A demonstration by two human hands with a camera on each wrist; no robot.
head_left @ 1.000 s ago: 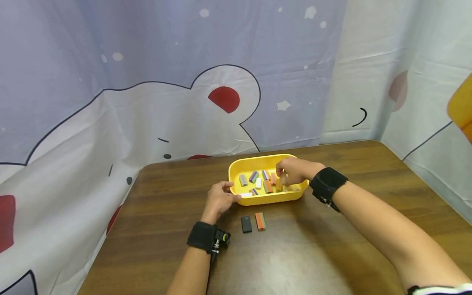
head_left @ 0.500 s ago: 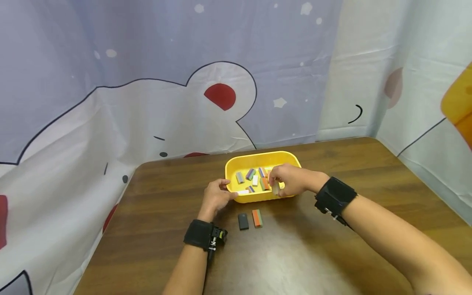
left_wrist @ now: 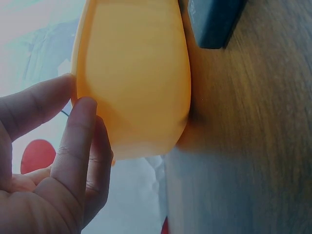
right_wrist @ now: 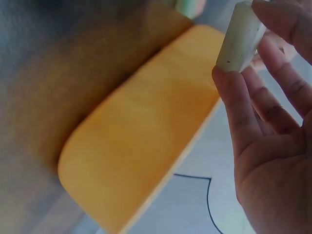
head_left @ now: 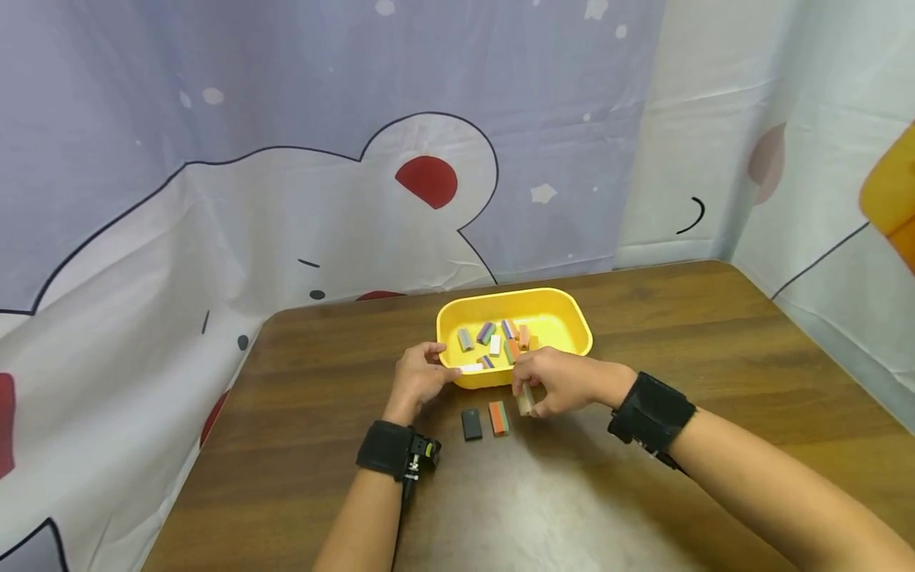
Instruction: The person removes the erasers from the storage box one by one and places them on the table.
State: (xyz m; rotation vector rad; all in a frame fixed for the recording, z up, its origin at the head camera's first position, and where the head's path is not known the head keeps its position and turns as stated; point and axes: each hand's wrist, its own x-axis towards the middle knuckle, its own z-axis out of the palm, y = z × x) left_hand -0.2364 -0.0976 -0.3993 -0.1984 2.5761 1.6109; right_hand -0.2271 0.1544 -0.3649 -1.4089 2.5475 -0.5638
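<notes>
My left hand (head_left: 417, 379) pinches the near-left rim of a yellow plastic basket (head_left: 565, 327), thumb on the near side and fingers at the left end. Between the thumb and fingers of my right hand (head_left: 565, 380) is a cream-coloured eraser (right_wrist: 239, 39), a small block with dark specks, held upright just in front of the basket and above the table. To its left lie an orange-and-green striped eraser (head_left: 499, 419) and a black eraser (head_left: 472, 425), side by side. In the basket are several more erasers, among them a white one (head_left: 495, 345) and a grey one (head_left: 465, 340).
The brown wooden table (head_left: 322, 381) carries everything. A patterned curtain (head_left: 286, 222) hangs along its far edge and down the right side. Black straps with small cameras sit on both wrists.
My right hand has come out of the basket toward the near side, bringing the cream eraser over the table beside the striped one. My left hand keeps its hold on the rim.
</notes>
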